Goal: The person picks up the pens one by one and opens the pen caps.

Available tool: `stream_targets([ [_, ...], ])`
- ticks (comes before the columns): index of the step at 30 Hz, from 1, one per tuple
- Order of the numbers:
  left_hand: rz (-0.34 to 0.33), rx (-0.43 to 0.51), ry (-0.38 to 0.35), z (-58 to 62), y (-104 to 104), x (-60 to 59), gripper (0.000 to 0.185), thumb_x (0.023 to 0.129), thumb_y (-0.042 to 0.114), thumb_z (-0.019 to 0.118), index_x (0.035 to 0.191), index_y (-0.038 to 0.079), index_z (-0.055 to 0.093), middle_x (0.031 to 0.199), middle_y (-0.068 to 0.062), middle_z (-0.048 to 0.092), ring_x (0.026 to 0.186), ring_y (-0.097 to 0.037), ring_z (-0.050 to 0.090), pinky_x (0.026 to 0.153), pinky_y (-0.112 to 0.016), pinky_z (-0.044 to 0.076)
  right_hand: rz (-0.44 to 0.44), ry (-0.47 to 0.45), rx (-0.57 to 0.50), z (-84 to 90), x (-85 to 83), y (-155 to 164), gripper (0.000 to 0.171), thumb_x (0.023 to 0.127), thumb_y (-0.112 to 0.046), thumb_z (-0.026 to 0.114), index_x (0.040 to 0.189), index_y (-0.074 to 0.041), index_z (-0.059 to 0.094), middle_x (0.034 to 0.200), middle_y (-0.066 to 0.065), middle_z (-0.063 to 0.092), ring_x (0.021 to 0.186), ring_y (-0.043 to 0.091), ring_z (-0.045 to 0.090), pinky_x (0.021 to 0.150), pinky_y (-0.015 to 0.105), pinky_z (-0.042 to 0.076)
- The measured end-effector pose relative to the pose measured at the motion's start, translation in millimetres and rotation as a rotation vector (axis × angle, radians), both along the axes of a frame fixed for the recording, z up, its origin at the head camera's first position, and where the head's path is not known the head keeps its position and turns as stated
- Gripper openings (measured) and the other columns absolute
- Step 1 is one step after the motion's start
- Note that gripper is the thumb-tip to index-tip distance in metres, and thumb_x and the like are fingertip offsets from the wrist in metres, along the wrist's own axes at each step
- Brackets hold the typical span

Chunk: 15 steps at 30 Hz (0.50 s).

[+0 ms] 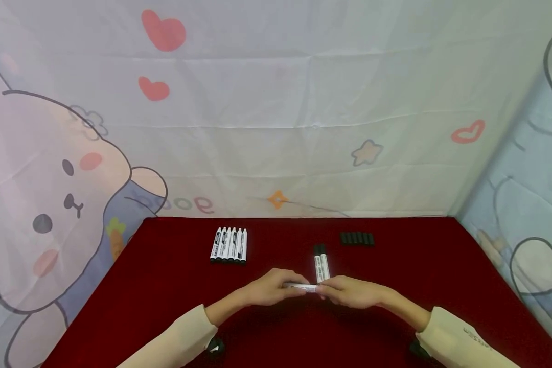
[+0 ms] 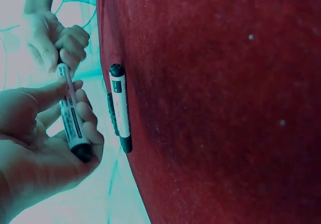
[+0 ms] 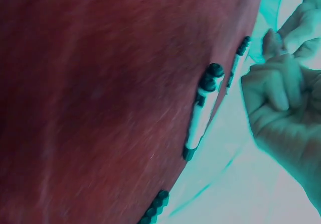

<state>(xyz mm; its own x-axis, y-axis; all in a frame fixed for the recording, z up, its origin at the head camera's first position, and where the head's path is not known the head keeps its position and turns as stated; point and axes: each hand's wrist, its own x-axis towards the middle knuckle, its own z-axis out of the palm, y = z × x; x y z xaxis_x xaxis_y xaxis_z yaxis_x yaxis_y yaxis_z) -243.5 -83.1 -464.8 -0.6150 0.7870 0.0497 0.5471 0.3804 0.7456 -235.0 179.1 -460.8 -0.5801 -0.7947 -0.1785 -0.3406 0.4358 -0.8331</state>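
Observation:
Between my two hands is a white marker [image 1: 309,288] with dark ends, held roughly level in the head view. My left hand [image 1: 270,288] grips its barrel, thumb on one side and fingers curled on the other, as the left wrist view shows. At the opposite end, my right hand [image 1: 356,292] pinches the marker's dark tip part, mostly hidden by the fingers. In the right wrist view the right hand [image 3: 283,96] has curled fingers and covers the marker. Just beyond the hands, two capped markers [image 1: 322,267] lie side by side on the red cloth.
Several white markers [image 1: 229,245] lie in a row at the back left, black ends towards me. At the back right is a row of short black caps [image 1: 357,238]. Dark objects [image 1: 215,346] sit by the sleeves. A printed curtain [image 1: 257,102] hangs behind the red table [image 1: 175,286].

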Motion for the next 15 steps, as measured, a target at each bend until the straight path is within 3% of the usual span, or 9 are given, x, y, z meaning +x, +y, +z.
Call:
stream_targets([
  [4, -0.052, -0.024, 0.063, 1.8, -1.0, 2.9, 0.027, 0.106, 0.018, 0.055, 0.126, 0.005, 0.070, 0.118, -0.009, 0.074, 0.108, -0.011, 0.067, 0.094, -0.019, 0.053, 0.071, 0.053, -0.014, 1.2, 4.0, 4.6, 0.037, 0.113, -0.024, 0.035, 0.096, 0.001, 0.055, 0.070, -0.011, 0.039, 0.060, -0.003, 0.034, 0.057, 0.015, 0.032],
  [8, -0.101, -0.041, 0.134, 6.9, -0.6, 2.8, 0.029, 0.108, 0.020, 0.051, 0.126, 0.006, 0.069, 0.120, -0.007, 0.074, 0.112, -0.011, 0.068, 0.098, -0.021, 0.053, 0.086, 0.104, -0.040, -0.8, 6.0, 8.4, 0.037, 0.114, -0.024, 0.034, 0.097, 0.001, 0.055, 0.072, -0.013, 0.039, 0.061, -0.005, 0.034, 0.058, 0.014, 0.033],
  [15, -0.117, -0.038, 0.117, 12.6, -0.3, 0.4, 0.028, 0.108, 0.017, 0.052, 0.125, 0.004, 0.070, 0.118, -0.009, 0.075, 0.109, -0.010, 0.068, 0.096, -0.019, 0.053, 0.081, 0.203, -0.071, -5.6, 5.3, 10.3, 0.033, 0.113, -0.020, 0.036, 0.096, -0.001, 0.056, 0.071, -0.016, 0.039, 0.060, -0.007, 0.036, 0.056, 0.012, 0.033],
])
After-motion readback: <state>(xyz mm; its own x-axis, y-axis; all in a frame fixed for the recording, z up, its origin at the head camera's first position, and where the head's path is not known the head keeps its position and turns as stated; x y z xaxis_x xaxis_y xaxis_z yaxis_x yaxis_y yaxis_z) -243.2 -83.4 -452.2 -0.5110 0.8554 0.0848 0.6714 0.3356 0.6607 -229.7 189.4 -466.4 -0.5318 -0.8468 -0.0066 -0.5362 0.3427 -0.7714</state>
